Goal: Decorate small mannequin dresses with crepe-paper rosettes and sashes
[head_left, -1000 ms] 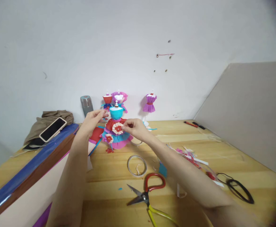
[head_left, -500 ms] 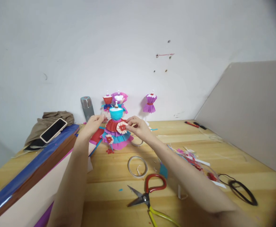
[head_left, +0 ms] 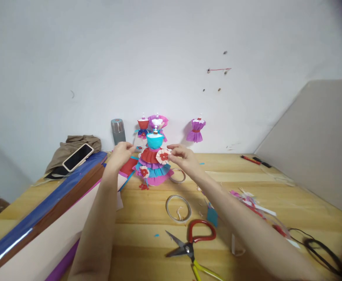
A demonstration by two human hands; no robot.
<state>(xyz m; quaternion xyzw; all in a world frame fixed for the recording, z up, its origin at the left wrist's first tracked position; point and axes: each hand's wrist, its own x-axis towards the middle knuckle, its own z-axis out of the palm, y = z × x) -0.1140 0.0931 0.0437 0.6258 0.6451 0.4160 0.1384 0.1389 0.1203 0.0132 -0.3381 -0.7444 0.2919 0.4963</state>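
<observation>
Scissors (head_left: 188,248): yellow handles cut off by bottom edge. Pink dress (head_left: 163,120) partly hidden behind blue-topped dress (head_left: 149,157). Left hand (head_left: 119,157): contact with any dress unclear.

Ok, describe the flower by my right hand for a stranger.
On the wooden table, between the left hand and the right hand, stands a dress form with a turquoise top. Over its red ruffle is a cream pleated flower with a red centre. Unlike the similar lower flower, it is at the right hand's fingertips.
</observation>
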